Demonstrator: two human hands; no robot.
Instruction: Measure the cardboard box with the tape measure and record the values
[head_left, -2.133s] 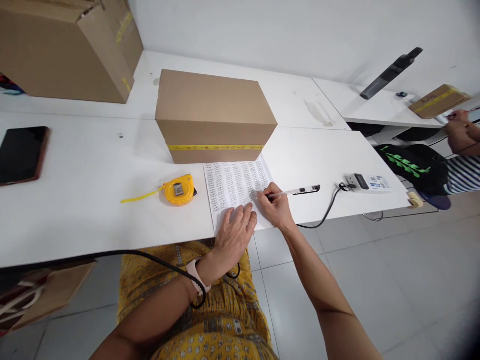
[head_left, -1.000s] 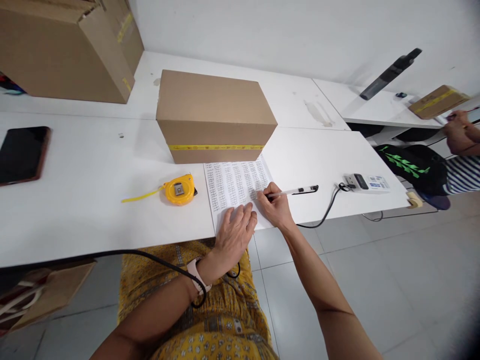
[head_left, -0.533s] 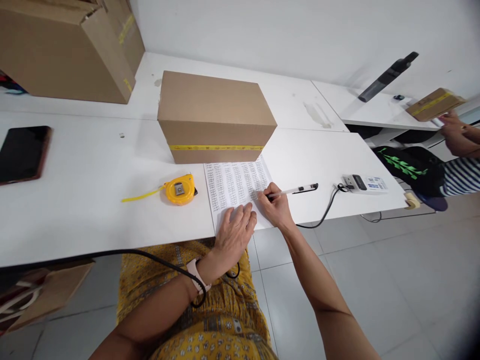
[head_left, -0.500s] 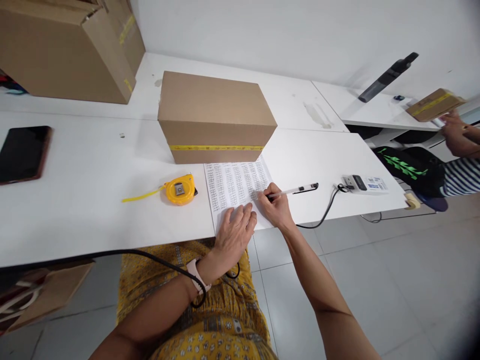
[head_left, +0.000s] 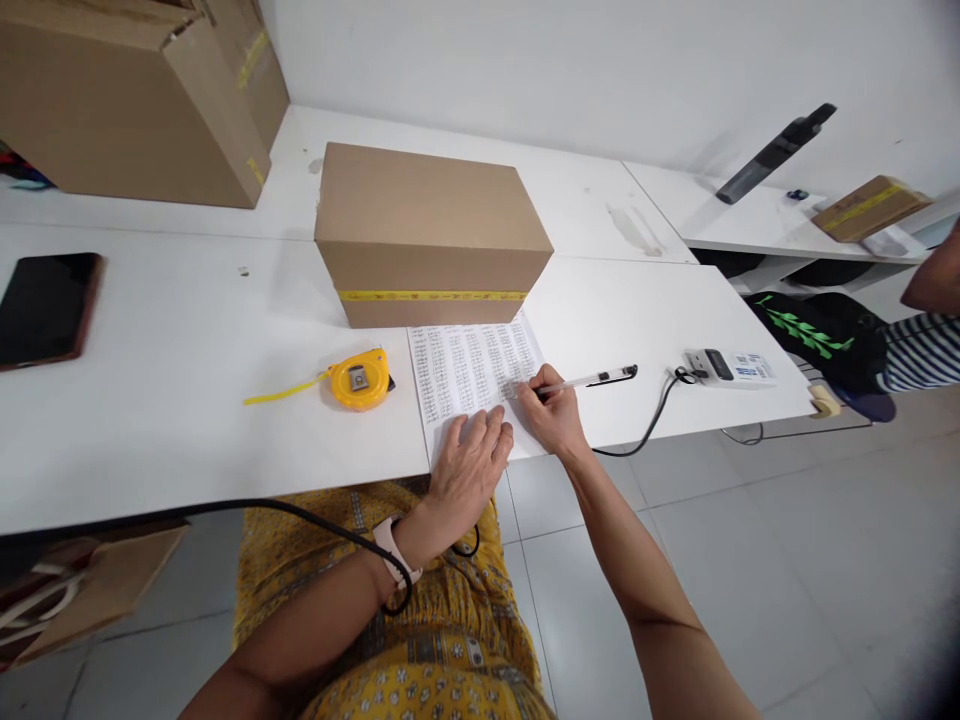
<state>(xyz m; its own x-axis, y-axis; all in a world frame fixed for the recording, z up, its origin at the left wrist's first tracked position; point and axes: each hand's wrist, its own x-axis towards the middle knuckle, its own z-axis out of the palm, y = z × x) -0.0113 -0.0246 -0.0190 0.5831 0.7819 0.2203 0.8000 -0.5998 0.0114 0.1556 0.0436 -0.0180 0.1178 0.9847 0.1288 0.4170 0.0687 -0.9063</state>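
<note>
Columns of small handwriting fill a white paper sheet (head_left: 457, 365) at the front edge of the table. My left hand (head_left: 474, 458) lies flat on its lower part, fingers stretched out. Closed around a clear pen (head_left: 585, 381) with a black cap on its rear end, my right hand (head_left: 553, 412) rests on the sheet's right side. The pen tip points at the written columns. A cardboard box (head_left: 435, 215) with a yellow tape band stands just behind the sheet and hides its top edge. Left of the paper sits a yellow tape measure (head_left: 360, 380), its yellow strip partly pulled out.
A phone (head_left: 49, 308) and large cardboard boxes (head_left: 135, 110) are on the left. To the right lies a small grey device (head_left: 710, 366) with a black cable. Farther right are a dark bottle (head_left: 776, 155), a small box (head_left: 870, 208) and another person's striped sleeve (head_left: 926, 350).
The other person's hand at far right has drawn away from the small box. My hands and the pen stay in nearly the same place.
</note>
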